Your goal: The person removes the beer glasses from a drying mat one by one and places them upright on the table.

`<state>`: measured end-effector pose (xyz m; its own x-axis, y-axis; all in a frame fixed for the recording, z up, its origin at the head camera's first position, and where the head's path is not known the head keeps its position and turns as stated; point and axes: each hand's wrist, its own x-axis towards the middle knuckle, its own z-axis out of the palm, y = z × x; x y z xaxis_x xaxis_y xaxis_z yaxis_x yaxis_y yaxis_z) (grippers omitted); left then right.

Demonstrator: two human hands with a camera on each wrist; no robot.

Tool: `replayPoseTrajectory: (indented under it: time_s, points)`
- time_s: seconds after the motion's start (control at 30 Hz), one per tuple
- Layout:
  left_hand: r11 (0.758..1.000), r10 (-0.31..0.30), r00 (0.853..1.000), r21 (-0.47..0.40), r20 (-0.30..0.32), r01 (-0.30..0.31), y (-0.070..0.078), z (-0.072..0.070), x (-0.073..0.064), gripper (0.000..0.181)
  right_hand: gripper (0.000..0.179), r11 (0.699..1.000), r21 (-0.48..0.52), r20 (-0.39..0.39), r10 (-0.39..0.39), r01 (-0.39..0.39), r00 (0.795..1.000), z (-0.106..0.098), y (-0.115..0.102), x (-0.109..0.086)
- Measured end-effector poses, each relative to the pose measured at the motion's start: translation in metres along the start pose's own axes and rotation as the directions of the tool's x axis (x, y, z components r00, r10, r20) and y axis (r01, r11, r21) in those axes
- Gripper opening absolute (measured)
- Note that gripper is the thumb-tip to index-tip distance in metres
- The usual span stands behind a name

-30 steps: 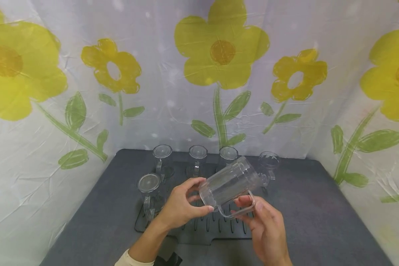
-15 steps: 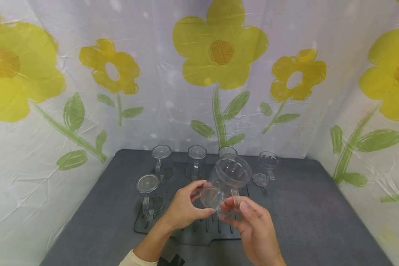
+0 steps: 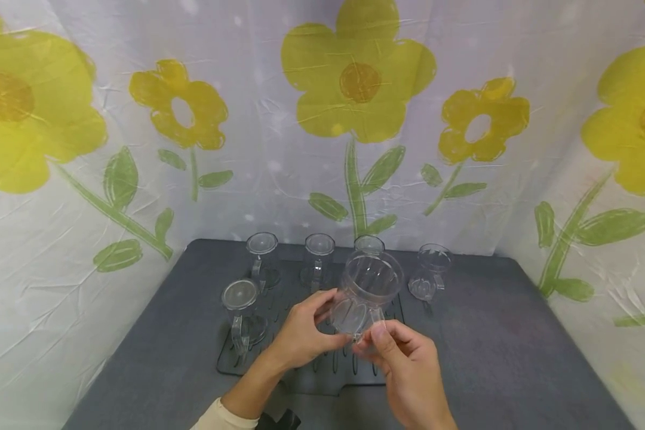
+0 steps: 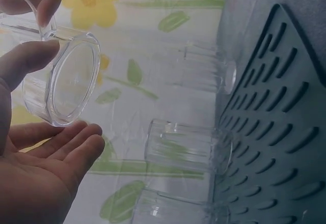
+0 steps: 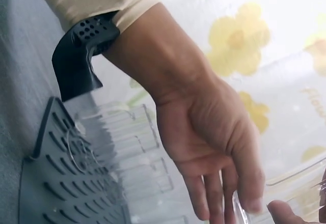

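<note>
Here's the clear mug, up in mid-air above the ridged mat, mouth up and leaning. The left hand grips it low down, thumb one side, fingers the other; the right hand pinches the handle. Looks like the handling stage, a two-handed adjustment with nothing set down yet. Four upturned mugs appear to stand base-up on the mat, one upright mug on the bench just off its right edge. To match the four, the next move calls for tipping the mouth down; to match the loner, levelling and carrying right. Room? Plenty on the bench to the right, and the mat's front half opens below. Tighter behind: the back row sits close to the flowered curtain.
</note>
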<state>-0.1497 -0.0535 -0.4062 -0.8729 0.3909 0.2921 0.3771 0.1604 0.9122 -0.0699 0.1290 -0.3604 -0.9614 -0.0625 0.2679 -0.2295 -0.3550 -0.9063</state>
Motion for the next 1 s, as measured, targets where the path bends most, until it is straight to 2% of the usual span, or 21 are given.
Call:
replayPoseTrajectory:
  time_s: [0.2,0.4,0.57,0.73,0.9,1.0]
  points:
    - [0.998,0.059,0.998,0.018,-0.031,-0.058,0.008,-0.007,0.0,0.078,0.019,0.997,-0.048,0.01,-0.065,0.065,0.998,-0.006,-0.005,0.003]
    - [0.991,0.117,0.987,0.084,-0.108,-0.108,0.021,-0.024,-0.003,0.08,0.019,0.99,-0.082,-0.003,-0.117,0.117,0.993,-0.016,-0.012,0.008]
    - [0.981,0.171,0.968,0.12,-0.185,-0.15,0.034,-0.045,-0.007,0.082,0.017,0.984,-0.085,-0.01,-0.16,0.158,0.987,-0.025,-0.018,0.014]
    - [0.967,0.222,0.949,0.179,-0.225,-0.183,0.044,-0.064,-0.018,0.083,0.017,0.979,-0.108,-0.04,-0.177,0.171,0.983,-0.034,-0.024,0.018]
    - [0.946,0.283,0.921,0.235,-0.269,-0.222,0.047,-0.081,-0.029,0.083,0.018,0.975,-0.093,-0.054,-0.208,0.203,0.977,-0.045,-0.026,0.021]
    - [0.945,0.297,0.9,0.236,-0.318,-0.229,0.047,-0.093,-0.037,0.081,0.019,0.971,-0.082,-0.067,-0.229,0.223,0.971,-0.052,-0.026,0.024]
